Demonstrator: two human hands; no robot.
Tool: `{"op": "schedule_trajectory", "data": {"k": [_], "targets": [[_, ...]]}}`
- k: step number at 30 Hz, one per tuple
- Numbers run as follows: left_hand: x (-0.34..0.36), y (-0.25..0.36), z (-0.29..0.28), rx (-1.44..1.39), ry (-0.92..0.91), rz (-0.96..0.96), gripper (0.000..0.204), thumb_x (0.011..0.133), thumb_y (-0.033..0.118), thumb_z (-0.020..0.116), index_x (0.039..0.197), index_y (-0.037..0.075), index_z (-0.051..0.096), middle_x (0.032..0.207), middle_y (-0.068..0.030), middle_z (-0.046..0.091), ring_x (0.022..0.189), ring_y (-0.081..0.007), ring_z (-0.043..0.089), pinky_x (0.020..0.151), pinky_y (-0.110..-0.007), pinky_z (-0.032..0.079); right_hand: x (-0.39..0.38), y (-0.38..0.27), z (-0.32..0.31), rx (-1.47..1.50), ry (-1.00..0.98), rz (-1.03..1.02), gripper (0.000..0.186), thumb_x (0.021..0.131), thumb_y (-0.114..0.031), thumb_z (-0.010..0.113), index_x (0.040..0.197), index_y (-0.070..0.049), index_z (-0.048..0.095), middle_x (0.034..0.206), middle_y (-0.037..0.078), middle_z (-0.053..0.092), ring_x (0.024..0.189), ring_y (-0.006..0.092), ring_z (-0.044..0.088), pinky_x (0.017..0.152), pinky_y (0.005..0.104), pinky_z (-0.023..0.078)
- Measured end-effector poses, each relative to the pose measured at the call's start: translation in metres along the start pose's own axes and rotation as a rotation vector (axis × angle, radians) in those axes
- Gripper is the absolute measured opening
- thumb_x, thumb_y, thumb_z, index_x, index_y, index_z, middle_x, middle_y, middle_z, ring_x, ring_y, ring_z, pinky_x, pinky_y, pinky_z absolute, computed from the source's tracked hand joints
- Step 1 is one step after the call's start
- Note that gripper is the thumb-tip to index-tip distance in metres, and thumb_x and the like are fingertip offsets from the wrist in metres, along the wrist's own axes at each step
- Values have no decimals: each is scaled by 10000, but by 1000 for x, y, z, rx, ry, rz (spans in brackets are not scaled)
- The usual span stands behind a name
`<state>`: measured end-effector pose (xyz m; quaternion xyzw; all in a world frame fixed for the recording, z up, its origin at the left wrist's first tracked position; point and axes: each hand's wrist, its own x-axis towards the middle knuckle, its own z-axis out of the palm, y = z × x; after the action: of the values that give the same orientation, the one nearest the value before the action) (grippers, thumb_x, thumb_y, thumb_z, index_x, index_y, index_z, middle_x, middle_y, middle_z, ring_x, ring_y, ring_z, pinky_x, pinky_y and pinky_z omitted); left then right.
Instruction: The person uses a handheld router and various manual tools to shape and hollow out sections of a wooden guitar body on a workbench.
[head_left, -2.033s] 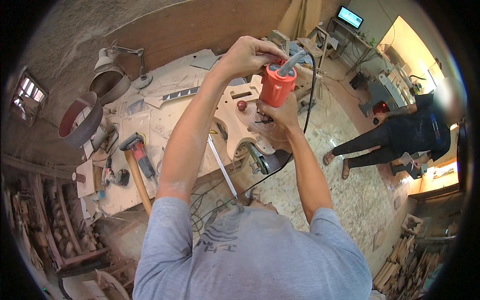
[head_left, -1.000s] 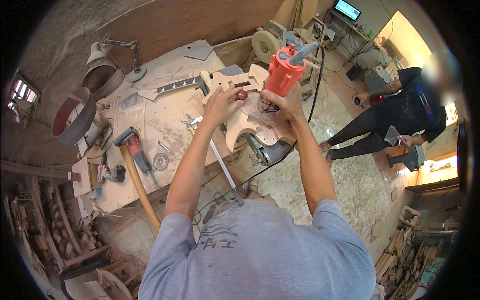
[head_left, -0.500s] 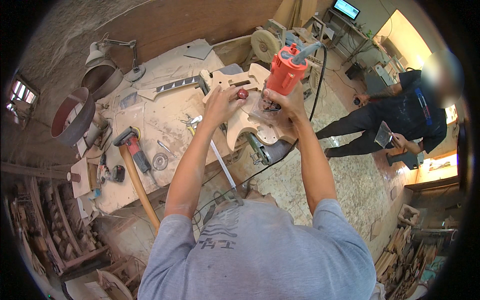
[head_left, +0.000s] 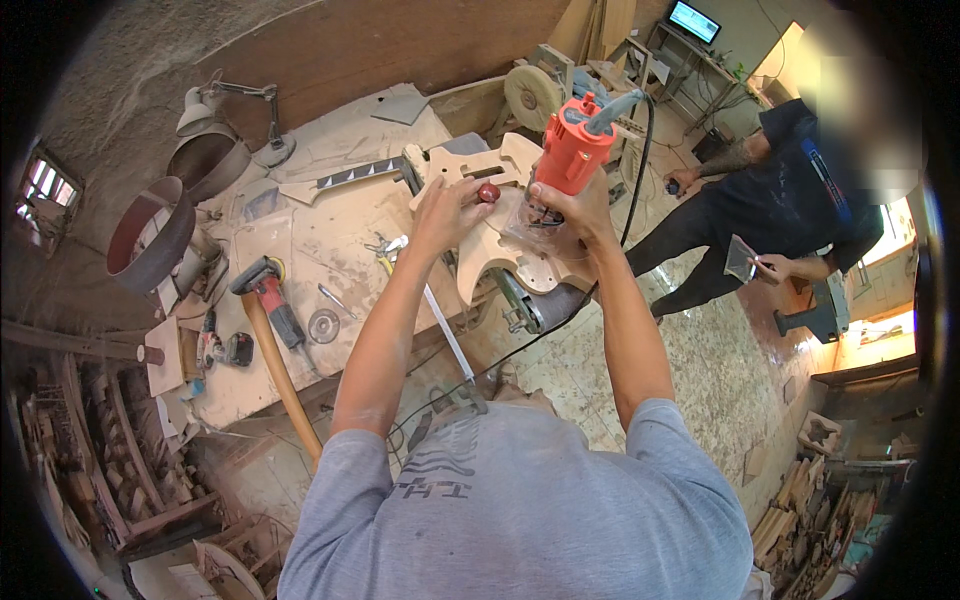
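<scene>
The left hand (head_left: 452, 212) pinches a glossy round red knob (head_left: 488, 192). Right of it, on the pale wooden guitar body (head_left: 484, 256) at the right edge of the dusty workbench (head_left: 325, 240), stands the orange-red cylindrical router (head_left: 575, 155), encircled low by the right hand (head_left: 585, 212).

One wide fisheye view looks down from the wearer's head, taken by the left one of two cameras set side by side. It stands upright, so its left is the wearer's left. The grey shirt (head_left: 560, 500) fills the lower middle, close to the lens; farther out, the left hand (head_left: 447, 212) and the right hand (head_left: 578, 208) show above the middle, by the bench's (head_left: 320, 240) right end. The bench's near edge slants up to the right. Past its far edge the view takes in a brown board (head_left: 400, 55), and, farther off at upper right, a screen (head_left: 694, 20). Straight edges bend toward the dark, round border.
</scene>
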<state>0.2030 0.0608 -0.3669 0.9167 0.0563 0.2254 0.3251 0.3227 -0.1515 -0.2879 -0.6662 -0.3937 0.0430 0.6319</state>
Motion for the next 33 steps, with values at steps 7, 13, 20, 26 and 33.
{"op": "schedule_trajectory", "data": {"k": [7,13,20,26,33], "targets": [[3,19,-19,-5,-74,-123,444,876,333,815,1270,139,755,1121,-132,790,1047,-393,657,1020,-491,510,-3,-3,10,11,22,-38,698,709,-255,934,1312,-51,646,1069,31,731,984,164,712,898,340,572],[4,2,-11,-100,-45,-74,406,885,305,801,1248,126,767,1089,-141,797,992,-391,684,1072,-473,474,-4,-10,11,79,-13,31,717,718,-271,931,1362,-68,688,1212,35,725,1071,148,684,966,340,535],[6,0,-5,-42,-33,-14,410,929,303,772,1296,121,740,1122,-101,805,1069,-330,727,1273,-524,310,0,-1,3,30,-21,-16,721,725,-288,922,1369,-68,685,1198,28,729,1061,146,684,957,339,544],[3,7,-6,-33,-57,-32,421,955,304,762,1337,131,725,1154,-80,802,1079,-287,734,1278,-525,285,-3,-12,0,55,-47,52,718,723,-266,916,1368,-55,683,1191,38,727,1069,146,684,954,343,546],[3,1,-1,-65,-48,-27,417,960,302,763,1341,138,725,1173,-60,799,1090,-274,735,1269,-535,289,-1,-7,1,44,-22,2,711,722,-250,917,1366,-55,688,1213,39,730,1071,146,682,960,338,543]]}}
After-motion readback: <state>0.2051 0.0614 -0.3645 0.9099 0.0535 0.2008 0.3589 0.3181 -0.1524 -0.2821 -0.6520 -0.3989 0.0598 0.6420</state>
